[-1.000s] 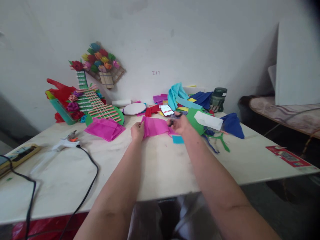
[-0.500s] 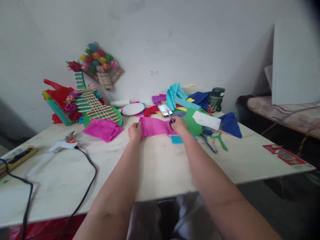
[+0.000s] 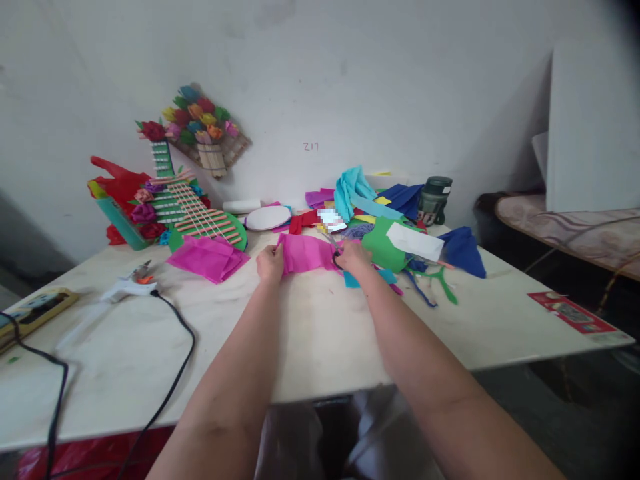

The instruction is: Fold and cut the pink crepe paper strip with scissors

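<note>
Pink crepe paper (image 3: 307,254) stretches between my two hands above the table. My left hand (image 3: 271,262) is closed on its left end, fingers pinched at the edge. At the right end, my right hand (image 3: 354,257) is wrapped round the dark handles of a pair of scissors (image 3: 335,248), whose blades lie at the paper and point away from me. A light blue paper piece (image 3: 353,279) lies just under my right wrist. Another folded pink sheet (image 3: 207,259) rests left of my left hand.
A green craft guitar (image 3: 200,220) with paper flowers leans at the back left. A white glue gun (image 3: 131,287) with a black cord lies in front of it. Coloured paper scraps, a green sheet (image 3: 384,245) and a dark bottle (image 3: 435,200) sit at the back right.
My right hand and the scissors have moved slightly left along the pink paper. A pink strip now shows on the right side of that hand. My left hand stays in place.
</note>
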A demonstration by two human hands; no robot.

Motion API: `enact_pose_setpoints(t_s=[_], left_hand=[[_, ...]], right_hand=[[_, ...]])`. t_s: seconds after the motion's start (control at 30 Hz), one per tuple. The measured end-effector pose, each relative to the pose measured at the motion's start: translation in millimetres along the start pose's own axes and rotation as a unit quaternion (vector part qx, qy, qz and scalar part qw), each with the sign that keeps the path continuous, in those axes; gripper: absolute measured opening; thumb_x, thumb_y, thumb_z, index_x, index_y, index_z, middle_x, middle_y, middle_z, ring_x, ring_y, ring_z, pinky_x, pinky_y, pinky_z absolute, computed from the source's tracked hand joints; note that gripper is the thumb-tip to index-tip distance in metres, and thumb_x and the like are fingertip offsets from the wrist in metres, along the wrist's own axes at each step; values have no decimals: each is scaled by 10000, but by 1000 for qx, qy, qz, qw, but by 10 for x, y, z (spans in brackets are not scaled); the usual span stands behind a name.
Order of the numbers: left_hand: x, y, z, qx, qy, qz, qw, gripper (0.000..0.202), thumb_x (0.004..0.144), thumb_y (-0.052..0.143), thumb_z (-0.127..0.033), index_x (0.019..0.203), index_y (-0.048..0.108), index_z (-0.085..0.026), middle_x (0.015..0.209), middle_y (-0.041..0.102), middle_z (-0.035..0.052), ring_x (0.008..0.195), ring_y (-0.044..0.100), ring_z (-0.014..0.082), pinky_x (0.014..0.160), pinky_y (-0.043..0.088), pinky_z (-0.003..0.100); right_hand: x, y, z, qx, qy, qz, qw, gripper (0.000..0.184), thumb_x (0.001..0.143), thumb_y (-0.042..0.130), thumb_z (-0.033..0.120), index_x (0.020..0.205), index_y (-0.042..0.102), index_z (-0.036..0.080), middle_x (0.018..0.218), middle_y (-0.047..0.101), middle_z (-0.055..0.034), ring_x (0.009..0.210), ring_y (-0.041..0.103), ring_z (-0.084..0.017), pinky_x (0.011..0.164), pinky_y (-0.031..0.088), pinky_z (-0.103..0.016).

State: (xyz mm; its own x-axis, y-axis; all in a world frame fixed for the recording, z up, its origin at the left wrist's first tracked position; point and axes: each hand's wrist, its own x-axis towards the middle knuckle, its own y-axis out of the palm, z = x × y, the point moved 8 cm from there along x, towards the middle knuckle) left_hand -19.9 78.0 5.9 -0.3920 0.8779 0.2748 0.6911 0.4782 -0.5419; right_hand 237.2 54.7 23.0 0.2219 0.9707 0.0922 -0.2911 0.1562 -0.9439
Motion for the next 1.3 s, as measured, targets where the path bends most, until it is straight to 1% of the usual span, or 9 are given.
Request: enact_pose_setpoints(t_s=[0.27, 0.47, 0.7, 0.83, 0.97, 1.03, 1.1, 1.17, 1.3], left_hand=[[12, 0, 8, 8, -3, 3, 1000, 334, 809, 472, -420, 837, 677, -157, 720, 656, 70, 679, 578, 180, 589, 378, 260], [3, -15, 6, 12, 0, 0, 1000, 344, 806, 463, -423, 830, 680, -157, 718, 654, 71, 689, 573, 185, 598, 377, 264], [-9, -30, -5, 3, -2, -1, 1000, 322, 809, 464, -409, 814, 673, -164, 713, 647, 62, 698, 570, 181, 586, 365, 254], [0, -34, 7, 1, -5, -1, 1000, 314, 806, 471, -406, 818, 672, -166, 713, 647, 59, 693, 567, 174, 582, 363, 249], [-6, -24, 3, -7, -7, -1, 1000, 325, 807, 468, -420, 811, 668, -163, 700, 644, 57, 670, 559, 170, 577, 362, 249], [-36, -9, -33, -6, -6, -2, 1000, 334, 814, 460, -424, 805, 667, -163, 694, 644, 61, 673, 563, 175, 587, 367, 255], [-85, 20, -88, 0, -8, -1, 1000, 330, 822, 456, -416, 803, 669, -164, 710, 650, 71, 700, 576, 186, 608, 375, 264], [-138, 64, -157, 6, -3, 7, 1000, 317, 822, 467, -413, 829, 671, -171, 763, 665, 83, 755, 588, 202, 634, 384, 272], [-194, 124, -211, 16, -8, 22, 1000, 314, 825, 463, -415, 867, 671, -184, 830, 675, 102, 809, 593, 223, 656, 394, 286]], right_hand=[[-9, -52, 6, 9, -11, -12, 1000, 404, 740, 560, 314, 1128, 583, 204, 1122, 633, -118, 1052, 583, -254, 816, 451, -332], [19, -132, -95, 42, -8, -30, 999, 315, 725, 555, 277, 1032, 623, 249, 1056, 661, -73, 986, 606, -257, 752, 463, -321], [66, -191, -202, 65, 3, -44, 997, 238, 763, 538, 310, 974, 635, 256, 999, 673, -59, 933, 613, -239, 717, 456, -301], [49, -284, -224, 77, 12, -69, 995, 250, 772, 535, 334, 1000, 625, 282, 1010, 669, -42, 942, 608, -238, 724, 456, -309], [-30, -518, -304, 84, 48, -152, 984, 331, 819, 484, 354, 1130, 571, 283, 1017, 656, -69, 953, 597, -242, 757, 443, -330], [-77, -623, -390, 85, 79, -195, 974, 368, 843, 455, 347, 1197, 529, 276, 1004, 652, -86, 948, 595, -245, 764, 433, -337], [-107, -678, -498, 85, 112, -225, 964, 384, 858, 441, 334, 1231, 503, 268, 986, 654, -96, 936, 598, -249, 760, 425, -338], [-112, -676, -607, 86, 140, -239, 957, 383, 863, 437, 325, 1236, 501, 261, 978, 657, -101, 922, 602, -251, 747, 420, -332], [-73, -551, -742, 86, 169, -220, 957, 384, 861, 448, 327, 1233, 507, 249, 986, 659, -106, 906, 605, -243, 725, 417, -320]])
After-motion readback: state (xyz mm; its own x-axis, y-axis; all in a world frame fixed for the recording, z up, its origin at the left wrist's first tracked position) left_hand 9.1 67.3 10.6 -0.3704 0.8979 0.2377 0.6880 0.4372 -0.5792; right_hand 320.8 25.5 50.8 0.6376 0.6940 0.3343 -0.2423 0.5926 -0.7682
